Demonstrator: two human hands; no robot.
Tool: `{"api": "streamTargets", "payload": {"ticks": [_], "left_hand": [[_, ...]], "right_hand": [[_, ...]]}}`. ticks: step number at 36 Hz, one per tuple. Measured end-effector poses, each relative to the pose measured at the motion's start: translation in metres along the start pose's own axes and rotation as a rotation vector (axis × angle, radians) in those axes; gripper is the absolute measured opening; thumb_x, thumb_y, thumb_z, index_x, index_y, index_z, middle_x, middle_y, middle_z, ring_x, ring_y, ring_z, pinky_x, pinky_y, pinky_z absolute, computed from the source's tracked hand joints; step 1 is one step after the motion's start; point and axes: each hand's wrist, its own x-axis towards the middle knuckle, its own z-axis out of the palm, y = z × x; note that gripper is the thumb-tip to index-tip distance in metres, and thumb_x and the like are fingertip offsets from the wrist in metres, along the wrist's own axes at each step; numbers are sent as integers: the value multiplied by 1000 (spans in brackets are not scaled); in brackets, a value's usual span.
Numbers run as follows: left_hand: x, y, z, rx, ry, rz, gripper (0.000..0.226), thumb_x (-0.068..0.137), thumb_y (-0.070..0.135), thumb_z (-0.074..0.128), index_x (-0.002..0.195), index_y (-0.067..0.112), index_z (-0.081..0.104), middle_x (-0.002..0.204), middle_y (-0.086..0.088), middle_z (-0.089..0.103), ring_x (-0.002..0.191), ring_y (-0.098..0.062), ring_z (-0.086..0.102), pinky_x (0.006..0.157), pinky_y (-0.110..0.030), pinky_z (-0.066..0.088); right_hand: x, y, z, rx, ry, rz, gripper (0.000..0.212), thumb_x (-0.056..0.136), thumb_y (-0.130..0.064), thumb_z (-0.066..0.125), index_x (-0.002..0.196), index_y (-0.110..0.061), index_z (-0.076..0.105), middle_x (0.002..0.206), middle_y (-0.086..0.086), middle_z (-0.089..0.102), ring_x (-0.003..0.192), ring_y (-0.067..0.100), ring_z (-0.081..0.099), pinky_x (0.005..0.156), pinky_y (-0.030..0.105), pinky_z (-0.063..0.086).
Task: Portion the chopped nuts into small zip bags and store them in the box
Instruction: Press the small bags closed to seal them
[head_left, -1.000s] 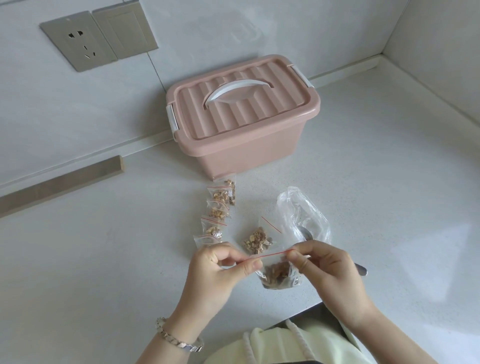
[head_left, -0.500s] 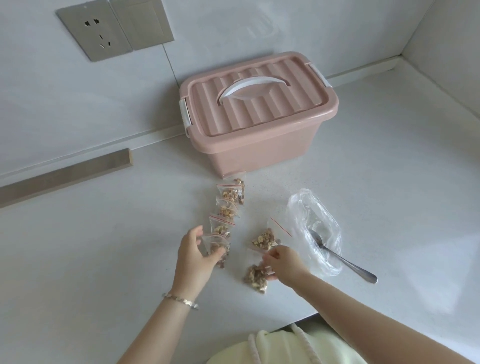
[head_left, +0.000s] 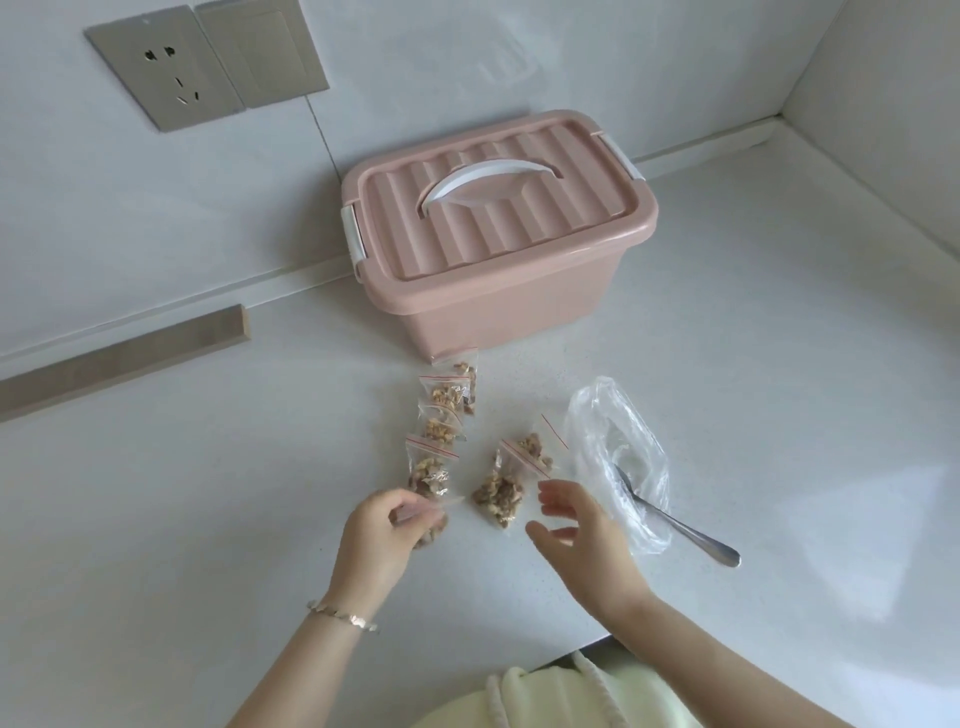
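A: While the left hand (head_left: 379, 540) pinches 1 filled zip bag (head_left: 434, 532), what does the right hand (head_left: 582, 530) do?

B: It hovers empty, fingers apart. Next, probably, the closed box (head_left: 498, 234) behind the other bags (head_left: 441, 415) on the tabletop (head_left: 208, 519) needs unlatching.

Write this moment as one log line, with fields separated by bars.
left hand: pinches small zip bag | right hand: open, holds nothing | pink box: closed | spoon: bowl in clear plastic bag
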Motion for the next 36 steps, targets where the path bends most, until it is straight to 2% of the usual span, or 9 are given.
{"api": "streamTargets", "payload": {"ticks": [4,6,8,12,15,18,22,27,36], "left_hand": [[-17,22,3,-19,-118,139,21,71,5,76,65,22,64,67,5,64,60,2,58,57,-7,41],[-25,34,7,-51,-145,211,19,68,15,80,63,27,65,72,13,63,64,1,58,60,-8,41],[-33,46,11,-112,-136,252,11,63,29,77,66,33,67,73,12,65,63,0,58,60,-11,43],[-43,65,23,-338,-119,179,26,58,36,77,71,16,66,75,-11,71,71,-30,67,65,-41,53],[-47,75,32,-433,-165,77,27,56,33,78,80,21,71,81,-3,73,74,-15,67,61,-23,52],[-50,82,40,-423,-272,130,32,67,32,78,93,14,73,93,-2,73,91,-15,68,77,-27,55],[-53,90,47,-416,-166,136,8,79,16,67,81,18,74,81,4,74,81,-4,68,70,-14,49],[-54,92,51,-426,-183,98,11,82,16,67,90,13,74,87,-3,74,88,-16,69,79,-27,54],[-59,101,54,-526,-128,60,18,71,33,64,76,19,75,76,-9,73,78,-22,69,71,-26,55]], "right_hand": [[-10,-13,-6,16,-125,-38,49,77,-36,71,119,-37,46,115,-24,52,107,-4,51,90,13,42],[-13,-20,-10,94,-173,-55,39,75,-35,73,109,-38,54,110,-19,61,103,-4,56,91,16,45],[-17,-28,-15,251,-204,-50,23,73,-31,74,94,-26,67,93,-7,70,87,1,64,84,21,50],[-24,-39,-27,442,-125,-70,6,73,-19,71,74,-13,73,64,-5,69,60,3,60,65,17,47],[-26,-44,-33,447,-16,-96,10,77,-10,69,73,-18,73,65,-5,70,58,2,60,61,15,47],[-28,-45,-37,392,108,-114,16,80,-9,68,70,-21,72,67,-7,71,60,1,62,60,14,48],[-32,-47,-41,417,136,-90,10,78,-8,70,73,-16,71,68,-8,71,61,-1,62,59,10,46],[-29,-48,-49,476,95,-13,4,78,-11,70,74,-10,71,66,1,71,59,4,61,58,14,47],[-31,-54,-57,563,34,25,11,80,-13,66,69,-8,69,62,2,69,57,6,62,54,16,47]]}}
